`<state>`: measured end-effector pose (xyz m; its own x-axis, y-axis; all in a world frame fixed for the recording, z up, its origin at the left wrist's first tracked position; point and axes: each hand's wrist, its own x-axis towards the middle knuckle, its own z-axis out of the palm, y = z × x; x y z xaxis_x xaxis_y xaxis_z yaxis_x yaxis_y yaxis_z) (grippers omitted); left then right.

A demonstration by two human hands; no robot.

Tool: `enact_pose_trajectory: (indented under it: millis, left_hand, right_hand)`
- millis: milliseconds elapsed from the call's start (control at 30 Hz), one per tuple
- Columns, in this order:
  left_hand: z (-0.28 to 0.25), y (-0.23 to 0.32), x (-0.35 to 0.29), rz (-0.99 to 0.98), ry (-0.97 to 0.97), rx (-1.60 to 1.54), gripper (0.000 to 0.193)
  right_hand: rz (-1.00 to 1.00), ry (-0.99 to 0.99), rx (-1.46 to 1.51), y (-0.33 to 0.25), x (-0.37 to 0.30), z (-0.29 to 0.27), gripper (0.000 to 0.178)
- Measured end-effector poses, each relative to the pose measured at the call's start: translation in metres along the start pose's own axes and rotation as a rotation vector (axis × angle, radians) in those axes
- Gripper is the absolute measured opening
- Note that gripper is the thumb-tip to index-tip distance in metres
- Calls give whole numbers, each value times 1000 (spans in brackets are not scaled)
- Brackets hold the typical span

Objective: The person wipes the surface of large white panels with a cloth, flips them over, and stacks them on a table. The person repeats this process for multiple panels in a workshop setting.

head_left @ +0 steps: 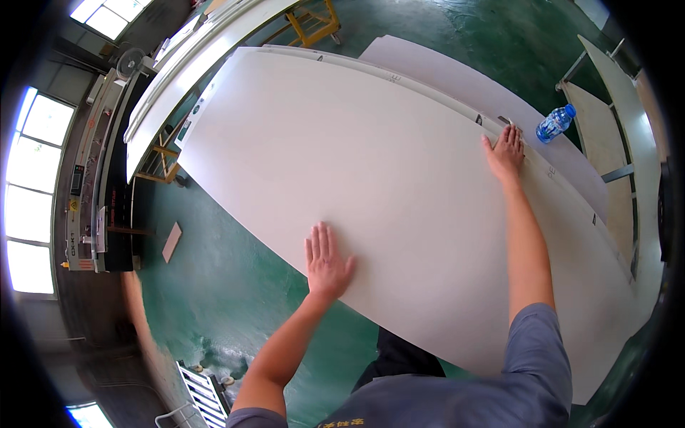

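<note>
A large off-white panel [371, 171] lies flat in front of me, running from the far left to the near right. My left hand [328, 264] rests on it close to its near edge, palm down with the fingers stretched. Farther off, my right hand [506, 153] lies flat by the panel's far edge, its fingertips at the seam there. Neither hand grips anything. Along that far edge, more white sheet edges with small dark marks show under or behind the top panel. A blue-capped plastic water bottle [555, 124] sits just beyond my right hand on a pale sheet [457, 78].
At the upper left, long white panels [207, 60] lie on yellow trestles [314, 25]. A long dark machine [118, 178] stands along the left wall by the windows. A small pinkish board [172, 242] lies on the green floor. A shelved rack [617, 135] stands at the right.
</note>
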<state>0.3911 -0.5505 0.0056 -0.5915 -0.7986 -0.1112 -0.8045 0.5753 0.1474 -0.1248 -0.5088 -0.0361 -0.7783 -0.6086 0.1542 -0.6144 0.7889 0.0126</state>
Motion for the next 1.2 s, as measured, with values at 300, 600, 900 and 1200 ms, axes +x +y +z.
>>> enact_pose_trajectory:
  millis: [300, 600, 900, 1200]
  left_hand:
    - [-40, -207, 130, -5, 38, 16, 78]
    - [-65, -429, 284, -197, 147, 51, 83]
    - [-101, -514, 327, -95, 116, 4, 79]
    - [-123, -528, 322, -95, 14, -164, 88]
  right_hand:
    - [-65, -69, 78, -212, 46, -16, 94]
    - [-86, -130, 161, -378, 99, -15, 92]
    - [490, -87, -57, -129, 73, 35, 89]
    - [-80, -26, 59, -637, 195, 28, 94]
